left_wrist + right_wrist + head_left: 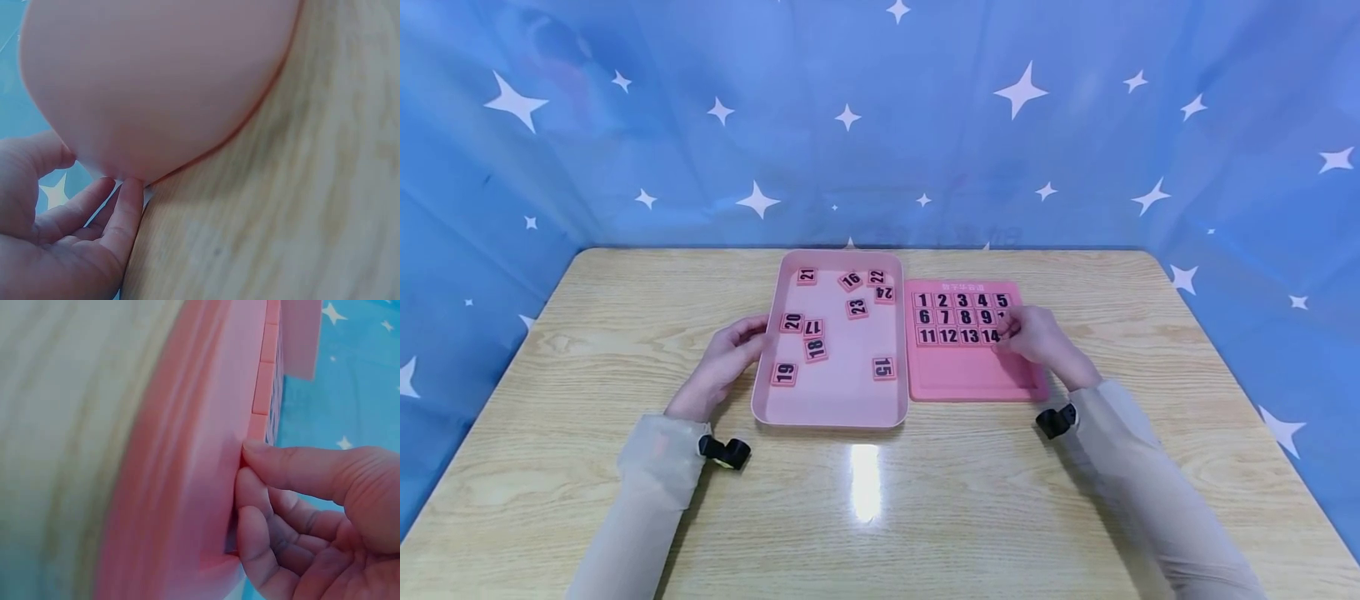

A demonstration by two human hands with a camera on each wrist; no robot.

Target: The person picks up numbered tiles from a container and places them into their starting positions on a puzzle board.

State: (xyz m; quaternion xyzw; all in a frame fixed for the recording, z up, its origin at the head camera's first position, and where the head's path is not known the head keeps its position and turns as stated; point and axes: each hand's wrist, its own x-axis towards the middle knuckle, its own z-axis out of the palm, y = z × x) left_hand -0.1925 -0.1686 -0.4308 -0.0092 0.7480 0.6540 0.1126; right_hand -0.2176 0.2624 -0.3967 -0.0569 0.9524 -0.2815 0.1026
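Note:
My left hand (730, 354) is at the left side of the pink tray (831, 410); its fingertips touch the outer wall and the thumb is near the rim in the left wrist view. Several loose number tiles lie in the tray, among them tile 15 (883, 368) and tile 19 (784, 374). Over the right part of the pink number board (973, 371) is my right hand (1033, 333), with thumb and curled index finger pinching the end of tile 14 (989, 336) in the third row. The hand partly hides tile 10.
The tray and the board stand side by side on the wooden table (865, 550), the board to the right. Tiles 1 to 9 show in its upper two rows. Behind the table hangs a blue cloth (820, 150) with white stars.

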